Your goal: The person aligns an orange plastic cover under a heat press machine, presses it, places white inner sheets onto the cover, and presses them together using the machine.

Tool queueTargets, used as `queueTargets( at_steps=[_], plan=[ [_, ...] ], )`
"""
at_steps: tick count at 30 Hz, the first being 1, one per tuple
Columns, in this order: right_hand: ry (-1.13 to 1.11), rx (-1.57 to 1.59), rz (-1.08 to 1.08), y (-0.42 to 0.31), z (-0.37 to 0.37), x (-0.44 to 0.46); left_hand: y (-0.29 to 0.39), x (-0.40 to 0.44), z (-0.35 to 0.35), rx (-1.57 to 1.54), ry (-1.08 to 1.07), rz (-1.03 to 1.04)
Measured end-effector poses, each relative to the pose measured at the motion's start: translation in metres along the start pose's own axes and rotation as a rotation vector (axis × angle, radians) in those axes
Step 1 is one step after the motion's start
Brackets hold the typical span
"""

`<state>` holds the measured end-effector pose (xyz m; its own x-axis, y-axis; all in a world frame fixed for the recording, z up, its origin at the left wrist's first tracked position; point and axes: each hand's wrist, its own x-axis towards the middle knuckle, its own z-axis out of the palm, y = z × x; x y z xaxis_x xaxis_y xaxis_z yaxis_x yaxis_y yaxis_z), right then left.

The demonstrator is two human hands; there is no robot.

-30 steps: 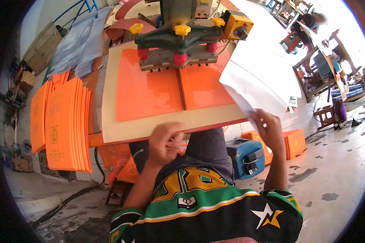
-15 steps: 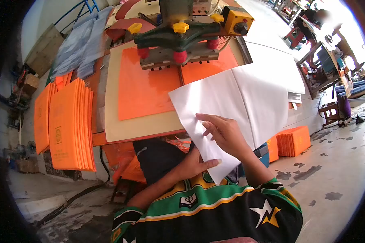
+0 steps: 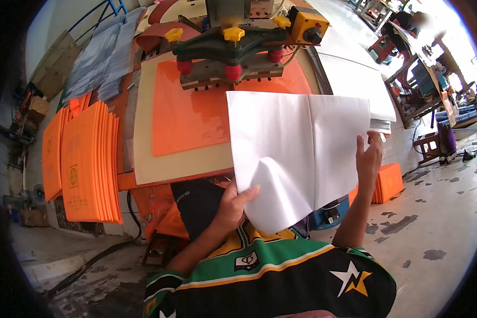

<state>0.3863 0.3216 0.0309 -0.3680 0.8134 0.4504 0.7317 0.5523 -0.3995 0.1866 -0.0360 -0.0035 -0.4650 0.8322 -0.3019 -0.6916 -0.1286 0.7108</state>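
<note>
A large white sheet [image 3: 281, 138] with a crease down its middle is held up in front of the worktable. My left hand [image 3: 236, 206] grips its lower left edge, thumb on top, and the sheet bulges beside the thumb. My right hand [image 3: 370, 159] is raised at the sheet's right edge, fingers apart; whether it touches the edge is unclear. Behind the sheet, a glossy orange sheet [image 3: 188, 116] lies on a cream board [image 3: 146, 151] beneath a press head [image 3: 230, 45] with yellow knobs. The white sheet covers part of the orange one.
Printed orange folders [image 3: 85, 164] stand in a row at the left. Clear plastic sheets [image 3: 103, 58] lie behind them. A white stack [image 3: 350, 74] is at the table's right. More orange folders [image 3: 389, 183] sit lower right. A yellow control box [image 3: 305, 26] flanks the press. A person [image 3: 405, 24] is far right.
The white sheet has turned more upright and square to me. My right hand has moved from the sheet's face out to its right edge. My left hand has shifted up and left.
</note>
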Motion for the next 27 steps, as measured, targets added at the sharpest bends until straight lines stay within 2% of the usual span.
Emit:
queueTargets(
  at_steps=[2, 4, 5, 8, 9, 10, 12, 13, 15, 18, 20, 22, 23, 25, 27],
  plan=[
    [-0.027, -0.085, 0.043, 0.027, 0.004, -0.005, 0.009, -0.002, 0.004, -0.009, 0.004, -0.016],
    [-0.180, 0.167, 0.424, 0.049, 0.015, -0.013, 0.013, -0.002, 0.005, -0.017, 0.011, -0.029],
    [-0.248, 0.344, 0.492, 0.067, 0.021, -0.015, 0.013, 0.000, 0.005, -0.022, 0.010, -0.031],
    [-0.303, 0.407, 0.571, 0.079, 0.021, -0.021, 0.017, 0.002, 0.009, -0.005, 0.026, -0.018],
    [-0.430, 0.536, 0.578, 0.101, 0.020, -0.019, 0.019, 0.003, 0.010, 0.017, 0.034, -0.010],
    [-0.374, 0.747, 0.467, 0.079, 0.000, -0.024, 0.019, 0.004, 0.008, 0.017, 0.043, -0.008],
    [-0.332, 0.820, 0.549, 0.056, -0.031, -0.018, 0.018, 0.009, 0.002, 0.087, 0.011, -0.007],
    [-0.308, 0.813, 0.555, 0.069, -0.038, -0.012, 0.020, 0.011, 0.001, 0.087, 0.014, -0.006],
    [-0.202, 0.785, 0.492, 0.070, -0.061, -0.005, 0.024, 0.017, 0.001, 0.401, -0.040, -0.051],
    [-0.171, 0.905, 0.472, 0.099, -0.088, 0.009, 0.019, 0.032, 0.008, 0.525, -0.157, -0.030],
    [-0.227, 0.915, 0.414, 0.101, -0.111, 0.016, 0.012, 0.044, 0.008, 0.531, -0.219, -0.022],
    [-0.108, 0.973, 0.469, 0.082, -0.127, 0.014, 0.001, 0.054, 0.012, 0.529, -0.184, 0.110],
    [-0.043, 0.920, 0.482, 0.072, -0.132, 0.010, -0.003, 0.057, 0.016, 0.524, -0.183, 0.111],
    [0.025, 0.916, 0.522, 0.048, -0.137, 0.006, -0.007, 0.062, 0.022, 0.389, -0.144, 0.287],
    [0.093, 0.915, 0.563, 0.016, -0.140, 0.001, -0.013, 0.062, 0.023, 0.363, -0.119, 0.278]
  ],
)
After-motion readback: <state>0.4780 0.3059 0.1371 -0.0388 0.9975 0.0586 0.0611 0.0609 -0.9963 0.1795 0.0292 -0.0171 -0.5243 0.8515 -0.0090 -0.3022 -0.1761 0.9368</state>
